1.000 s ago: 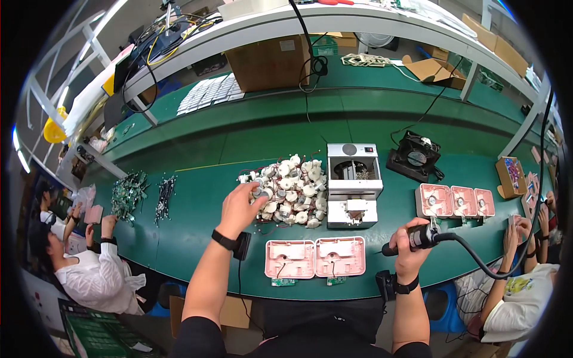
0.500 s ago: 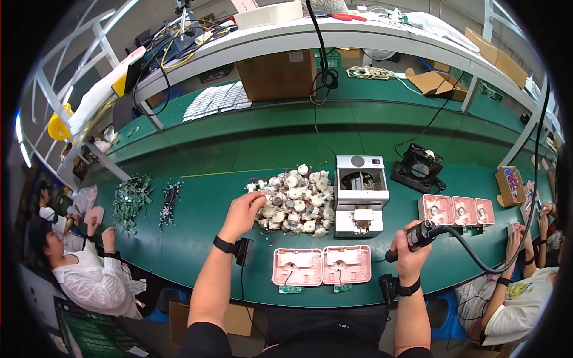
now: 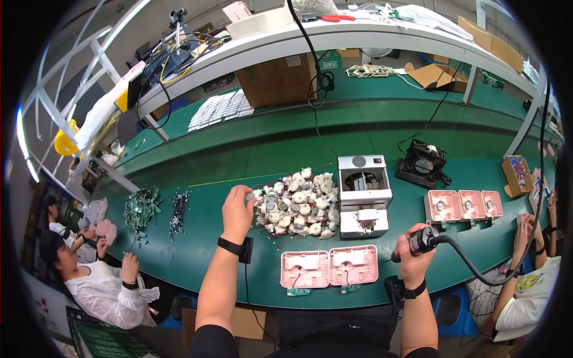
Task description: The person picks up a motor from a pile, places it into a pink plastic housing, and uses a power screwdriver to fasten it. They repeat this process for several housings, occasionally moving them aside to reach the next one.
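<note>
My left hand (image 3: 238,212) is at the left edge of a pile of small white round motors with wires (image 3: 298,206). Its fingers curl in at the pile, and what lies between the fingertips is hidden. In my right hand (image 3: 413,258) is a black electric screwdriver (image 3: 423,240), whose thick cable curves off to the right. That hand is closed round its body, right of two pink plastic shells (image 3: 305,277). These lie side by side, inner side up, and small green circuit boards (image 3: 299,292) stick out at their near edge.
A grey screw feeder (image 3: 364,194) stands right of the pile, with a black fan (image 3: 422,165) behind it. Three more pink shells (image 3: 443,213) sit further right, near a small carton (image 3: 517,175). Green circuit boards (image 3: 141,210) lie far left. People work at both sides.
My left hand has shifted a little left relative to the pile, its fingers now more curled at the pile's edge. My right hand keeps the screwdriver. The whole view has shifted slightly.
</note>
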`<state>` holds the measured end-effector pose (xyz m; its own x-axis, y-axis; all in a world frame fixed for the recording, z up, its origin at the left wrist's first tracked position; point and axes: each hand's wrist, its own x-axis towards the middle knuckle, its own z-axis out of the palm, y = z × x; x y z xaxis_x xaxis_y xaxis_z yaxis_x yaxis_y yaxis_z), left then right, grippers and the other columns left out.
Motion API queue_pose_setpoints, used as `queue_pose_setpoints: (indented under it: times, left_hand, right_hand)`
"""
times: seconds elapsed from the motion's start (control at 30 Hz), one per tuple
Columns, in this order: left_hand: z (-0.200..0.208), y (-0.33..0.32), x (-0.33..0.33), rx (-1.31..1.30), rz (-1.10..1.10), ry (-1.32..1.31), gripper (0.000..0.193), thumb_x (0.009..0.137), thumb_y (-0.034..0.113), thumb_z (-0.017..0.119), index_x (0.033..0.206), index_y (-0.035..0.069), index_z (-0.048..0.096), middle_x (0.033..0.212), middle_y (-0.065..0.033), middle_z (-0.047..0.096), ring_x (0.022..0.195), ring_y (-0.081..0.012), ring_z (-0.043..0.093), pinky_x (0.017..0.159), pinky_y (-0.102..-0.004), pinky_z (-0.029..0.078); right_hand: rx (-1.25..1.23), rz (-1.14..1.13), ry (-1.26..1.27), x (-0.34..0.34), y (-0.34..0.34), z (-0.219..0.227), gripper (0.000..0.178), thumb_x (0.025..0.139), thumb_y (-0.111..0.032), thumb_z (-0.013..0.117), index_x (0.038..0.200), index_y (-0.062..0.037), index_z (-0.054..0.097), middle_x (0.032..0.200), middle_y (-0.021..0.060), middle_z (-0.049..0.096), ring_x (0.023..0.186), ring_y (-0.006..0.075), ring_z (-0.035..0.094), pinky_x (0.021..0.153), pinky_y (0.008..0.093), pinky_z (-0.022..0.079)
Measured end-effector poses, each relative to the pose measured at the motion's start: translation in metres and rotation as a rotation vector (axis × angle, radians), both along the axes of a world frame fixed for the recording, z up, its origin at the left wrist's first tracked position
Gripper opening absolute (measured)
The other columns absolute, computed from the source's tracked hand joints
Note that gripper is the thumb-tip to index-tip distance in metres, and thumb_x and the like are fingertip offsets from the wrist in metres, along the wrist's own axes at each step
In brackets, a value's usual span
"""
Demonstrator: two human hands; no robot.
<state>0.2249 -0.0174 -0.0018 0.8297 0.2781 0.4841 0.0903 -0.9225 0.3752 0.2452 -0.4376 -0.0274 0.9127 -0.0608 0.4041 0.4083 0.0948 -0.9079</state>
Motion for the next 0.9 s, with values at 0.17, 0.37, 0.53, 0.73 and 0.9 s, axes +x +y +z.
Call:
queue_pose_setpoints:
  times: [0.17, 0.37, 0.53, 0.73, 0.9]
  left_hand:
    - [0.011, -0.002, -0.005, -0.293, 0.020, -0.343, 0.028, 0.089, 0.005, 0.069, 0.116, 0.000, 0.062, 0.116, -0.0137, 0.063, 0.101, -0.0194, 0.064, 0.082, -0.0294, 0.055]
    - [0.038, -0.011, -0.029, -1.196, -0.199, -0.470, 0.035, 0.097, 0.009, 0.059, 0.130, -0.002, 0.053, 0.124, -0.0155, 0.061, 0.101, -0.0189, 0.063, 0.083, -0.0276, 0.054]
    - [0.047, -0.022, -0.062, -1.627, -0.446, -0.345, 0.042, 0.102, 0.010, 0.050, 0.140, -0.004, 0.042, 0.133, -0.0179, 0.056, 0.106, -0.0193, 0.063, 0.085, -0.0245, 0.054]
    - [0.042, -0.043, -0.077, -1.817, -0.425, -0.137, 0.048, 0.100, 0.009, 0.051, 0.145, -0.003, 0.036, 0.138, -0.0198, 0.052, 0.106, -0.0196, 0.063, 0.090, -0.0236, 0.054]
    - [0.034, -0.052, -0.082, -1.745, -0.465, -0.068, 0.051, 0.098, 0.008, 0.054, 0.145, -0.001, 0.036, 0.139, -0.0191, 0.051, 0.104, -0.0191, 0.063, 0.091, -0.0254, 0.054]
  right_hand:
    - [0.100, 0.005, 0.031, -0.009, -0.002, -0.005, 0.032, 0.080, 0.004, 0.070, 0.104, -0.0035, 0.050, 0.077, 0.0018, 0.056, 0.063, 0.0063, 0.053, 0.056, 0.0213, 0.044]
    - [0.046, -0.008, 0.006, -0.003, -0.005, -0.003, 0.026, 0.085, 0.002, 0.061, 0.106, -0.0034, 0.047, 0.072, 0.0043, 0.054, 0.052, 0.0096, 0.050, 0.050, 0.0231, 0.044]
    - [0.059, 0.007, 0.061, 0.005, -0.003, 0.002, 0.026, 0.085, 0.002, 0.062, 0.106, -0.0026, 0.047, 0.070, 0.0034, 0.053, 0.052, 0.0095, 0.051, 0.049, 0.0229, 0.043]
    - [0.012, 0.034, 0.058, 0.007, 0.000, 0.004, 0.024, 0.086, 0.001, 0.063, 0.105, -0.0014, 0.048, 0.069, 0.0032, 0.054, 0.053, 0.0095, 0.052, 0.050, 0.0234, 0.044]
    - [0.050, 0.052, 0.081, -0.001, 0.005, 0.010, 0.029, 0.079, 0.006, 0.070, 0.102, -0.0015, 0.053, 0.077, 0.0031, 0.057, 0.064, 0.0065, 0.054, 0.058, 0.0215, 0.045]
